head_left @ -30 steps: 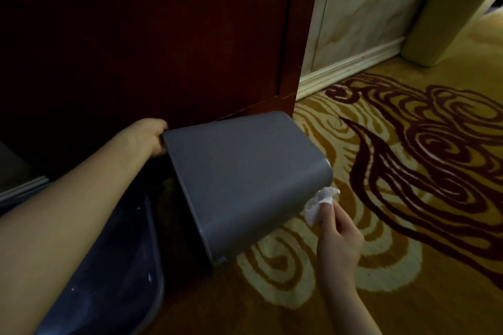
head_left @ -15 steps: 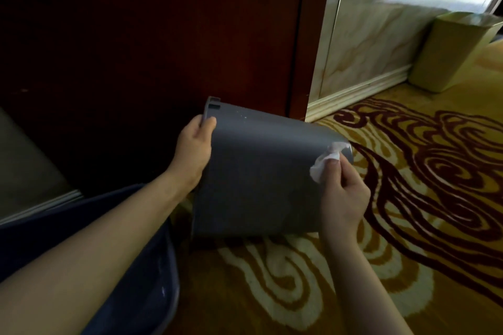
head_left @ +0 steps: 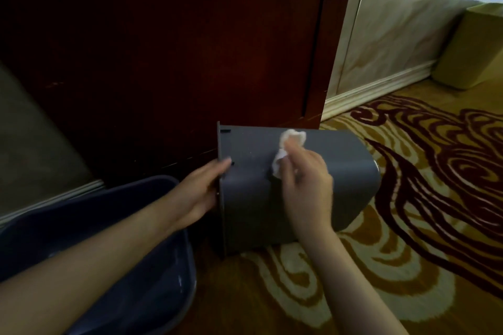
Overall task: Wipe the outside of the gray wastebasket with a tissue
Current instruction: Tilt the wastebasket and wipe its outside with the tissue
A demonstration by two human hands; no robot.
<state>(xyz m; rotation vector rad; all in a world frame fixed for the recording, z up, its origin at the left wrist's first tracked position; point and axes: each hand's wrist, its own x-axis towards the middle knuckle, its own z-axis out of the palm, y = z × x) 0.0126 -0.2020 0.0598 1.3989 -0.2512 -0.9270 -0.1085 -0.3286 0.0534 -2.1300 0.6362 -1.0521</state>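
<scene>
The gray wastebasket (head_left: pixel 345 179) lies on its side on the patterned carpet, its rim to the left and its bottom to the right. My left hand (head_left: pixel 200 193) grips the rim at the open end. My right hand (head_left: pixel 304 185) pinches a crumpled white tissue (head_left: pixel 288 148) and presses it against the upper side wall of the wastebasket, near the middle. The inside of the wastebasket is hidden from me.
A dark blue basin (head_left: pixel 152 275) sits under my left forearm at the lower left. Behind the wastebasket stands a dark red wooden panel (head_left: pixel 190 49). A beige bin (head_left: pixel 473 49) stands by the marble wall at the far right.
The wastebasket has been turned so its rim now faces left and stands vertical. My right hand has slid the tissue leftward from the bottom corner to the middle of the side wall.
</scene>
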